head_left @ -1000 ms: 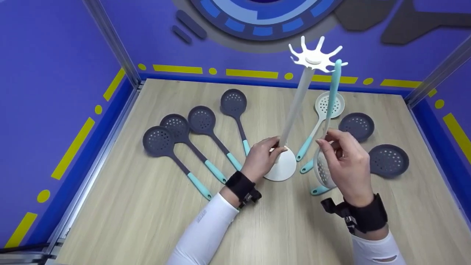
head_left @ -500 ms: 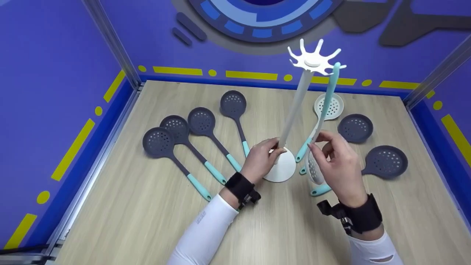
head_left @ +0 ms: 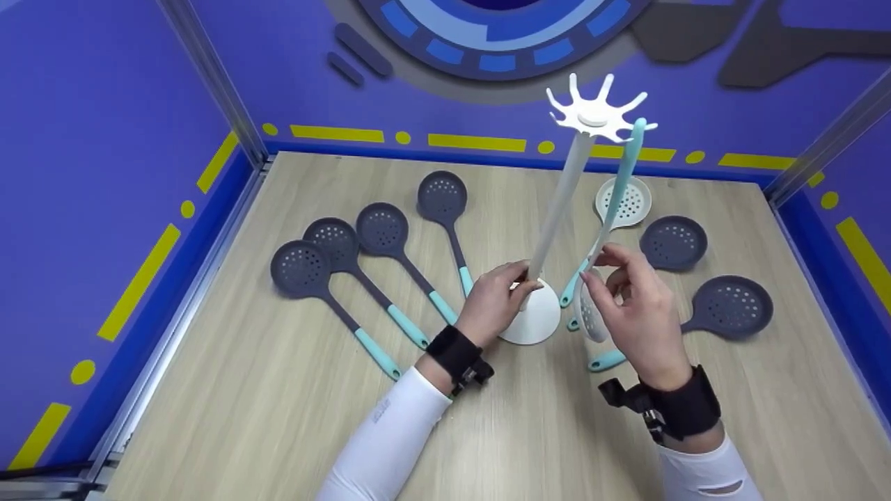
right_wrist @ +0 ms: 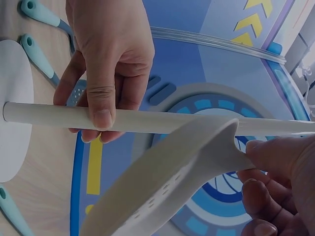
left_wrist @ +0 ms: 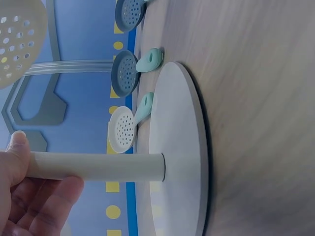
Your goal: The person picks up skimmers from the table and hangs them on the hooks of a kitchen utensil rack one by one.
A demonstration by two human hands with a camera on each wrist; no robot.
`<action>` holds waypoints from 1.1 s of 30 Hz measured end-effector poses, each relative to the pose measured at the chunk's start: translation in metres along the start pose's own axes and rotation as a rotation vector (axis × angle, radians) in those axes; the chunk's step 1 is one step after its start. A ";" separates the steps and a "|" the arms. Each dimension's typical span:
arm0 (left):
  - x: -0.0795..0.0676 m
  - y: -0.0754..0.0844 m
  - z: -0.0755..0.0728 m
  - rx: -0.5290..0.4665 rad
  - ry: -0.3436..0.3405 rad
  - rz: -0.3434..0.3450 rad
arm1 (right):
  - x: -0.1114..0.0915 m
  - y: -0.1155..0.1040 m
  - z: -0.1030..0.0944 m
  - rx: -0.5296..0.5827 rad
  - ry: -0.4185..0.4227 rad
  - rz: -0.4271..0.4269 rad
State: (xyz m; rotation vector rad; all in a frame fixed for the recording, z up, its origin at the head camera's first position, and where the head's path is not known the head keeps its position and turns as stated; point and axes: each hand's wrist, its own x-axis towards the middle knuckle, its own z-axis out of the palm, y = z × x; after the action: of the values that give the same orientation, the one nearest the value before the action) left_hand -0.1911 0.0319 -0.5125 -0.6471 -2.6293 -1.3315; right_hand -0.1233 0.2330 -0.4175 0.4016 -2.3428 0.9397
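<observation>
My left hand [head_left: 495, 298] grips the pole of a white utensil stand [head_left: 562, 202] just above its round base [left_wrist: 179, 147]. Splayed hooks [head_left: 593, 117] crown the pole. My right hand [head_left: 640, 306] pinches the neck of a white skimmer [right_wrist: 162, 182] between thumb and fingers, right of the pole. The skimmer hangs bowl down, and its teal handle [head_left: 628, 160] points up. In the head view the handle's tip overlaps one of the right-hand hooks. The skimmer's perforated bowl [left_wrist: 19, 42] also shows at the left wrist view's upper left.
Several dark skimmers [head_left: 381, 228] with teal handles lie fanned out on the wooden table [head_left: 230, 403] at left. Right of the stand lie a white skimmer [head_left: 624, 202] and two dark ones [head_left: 733, 306]. Blue patterned walls [head_left: 90, 174] enclose the table.
My right hand has shifted slightly left, bringing the skimmer's bowl closer to the pole while the handle tip stays by the hooks. The left hand and stand have held still.
</observation>
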 end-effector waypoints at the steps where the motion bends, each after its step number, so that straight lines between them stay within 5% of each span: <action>1: 0.000 0.000 0.000 0.002 0.000 0.001 | 0.000 0.000 0.000 0.001 -0.001 0.001; 33: 0.001 -0.003 -0.001 0.002 0.022 0.086 | 0.000 0.001 -0.005 0.010 0.001 0.029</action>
State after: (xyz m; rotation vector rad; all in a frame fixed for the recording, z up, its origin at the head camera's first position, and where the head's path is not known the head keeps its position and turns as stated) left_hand -0.1929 0.0302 -0.5140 -0.7318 -2.5545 -1.3040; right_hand -0.1221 0.2369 -0.4151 0.3724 -2.3490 0.9655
